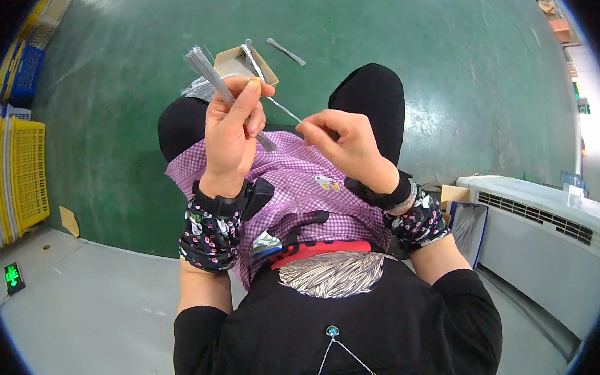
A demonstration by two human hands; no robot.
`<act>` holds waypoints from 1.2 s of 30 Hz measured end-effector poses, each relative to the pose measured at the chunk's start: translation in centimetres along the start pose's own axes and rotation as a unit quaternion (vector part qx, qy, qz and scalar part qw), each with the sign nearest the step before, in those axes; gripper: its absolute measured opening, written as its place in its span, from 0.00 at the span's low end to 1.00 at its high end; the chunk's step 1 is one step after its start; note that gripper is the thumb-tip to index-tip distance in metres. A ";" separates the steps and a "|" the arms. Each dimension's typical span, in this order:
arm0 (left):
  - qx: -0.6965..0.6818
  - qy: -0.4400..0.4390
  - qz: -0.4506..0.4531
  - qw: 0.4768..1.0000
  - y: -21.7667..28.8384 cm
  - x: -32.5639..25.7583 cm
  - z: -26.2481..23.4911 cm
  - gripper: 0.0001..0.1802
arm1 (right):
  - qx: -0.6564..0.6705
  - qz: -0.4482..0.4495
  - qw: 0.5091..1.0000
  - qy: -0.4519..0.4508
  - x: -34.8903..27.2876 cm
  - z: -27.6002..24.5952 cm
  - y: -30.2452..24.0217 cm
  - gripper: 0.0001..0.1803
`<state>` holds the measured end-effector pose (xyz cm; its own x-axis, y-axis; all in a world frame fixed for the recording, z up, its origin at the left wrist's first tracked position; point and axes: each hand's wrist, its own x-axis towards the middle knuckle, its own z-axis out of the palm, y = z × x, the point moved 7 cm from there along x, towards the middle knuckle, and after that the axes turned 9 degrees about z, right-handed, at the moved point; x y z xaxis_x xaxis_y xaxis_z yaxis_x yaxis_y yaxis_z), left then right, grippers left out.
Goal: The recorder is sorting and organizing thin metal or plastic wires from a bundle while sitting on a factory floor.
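My left hand (233, 130) is closed round a bundle of thin grey wires (205, 68), which sticks out above and below the fist. A thin pale strand (283, 109) runs from the thumb and fingertip of that hand to my right hand (347, 143), whose fingers pinch its other end. Both hands are above my lap, over a purple checked apron (285, 162). Just beyond the left hand, a small open cardboard box (232, 58) sits on the floor with a bundle of strands lying in it. More silvery strands (200, 89) lie beside the box, partly hidden by my hand.
Another tied grey bundle (286, 52) lies on the green floor (443, 62) right of the box. Yellow plastic crates (30, 173) and a blue crate (30, 72) stand at the left. A white air-conditioner unit (542, 221) and a blue-edged box (469, 231) are at my right.
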<state>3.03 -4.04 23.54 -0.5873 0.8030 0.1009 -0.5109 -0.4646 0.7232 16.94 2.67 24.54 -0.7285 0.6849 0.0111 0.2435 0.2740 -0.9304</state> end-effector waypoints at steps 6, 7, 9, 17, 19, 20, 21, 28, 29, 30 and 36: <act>0.047 0.012 0.001 0.999 -0.1 -0.1 -0.1 0.03 | -0.160 -0.226 0.959 0.065 -0.8 -0.2 -2.5 0.05; 0.047 0.013 0.000 0.999 -0.1 -0.1 -0.1 0.03 | -0.174 -0.232 0.955 0.066 -1.0 -0.3 -2.9 0.06; 0.060 0.021 0.001 0.998 -0.1 -0.1 -0.3 0.03 | -0.195 -0.237 0.949 0.072 -1.0 -0.2 -3.4 0.06; 0.112 0.000 0.005 0.994 0.0 0.4 0.3 0.07 | -0.260 -0.269 0.921 0.106 -0.9 -0.4 -2.5 0.06; 0.108 -0.004 0.018 0.994 0.1 0.3 -0.2 0.07 | -0.241 -0.250 0.933 0.089 -0.6 -0.3 -2.3 0.03; 0.106 -0.006 0.024 0.994 0.2 0.1 -0.5 0.07 | -0.232 -0.254 0.934 0.098 -0.6 -0.1 -1.6 0.02; 0.100 -0.012 0.031 0.994 0.3 0.0 -0.4 0.07 | -0.232 -0.254 0.934 0.095 -0.7 0.0 -1.6 0.02; 0.011 -0.052 0.004 0.999 -0.5 -0.3 -0.4 0.07 | 0.108 0.075 0.989 -0.062 -0.4 0.5 1.7 0.10; 0.008 -0.054 0.003 0.999 -0.6 -0.3 -0.4 0.07 | 0.246 0.145 0.951 -0.121 -0.5 1.2 2.5 0.12; 0.001 -0.049 0.004 0.999 -0.5 -0.4 -0.3 0.07 | 0.378 0.210 0.884 -0.178 -0.9 2.1 3.0 0.14; 0.068 -0.041 0.028 0.996 -0.2 0.0 -0.3 0.07 | 0.142 0.083 0.984 -0.066 -0.2 0.9 2.1 0.10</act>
<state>2.97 -4.05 23.16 -0.5567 0.8076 0.1946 -0.3857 -0.4588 0.8005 16.99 2.48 22.22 -0.7755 0.6054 -0.1794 0.1909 -0.0460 -0.9805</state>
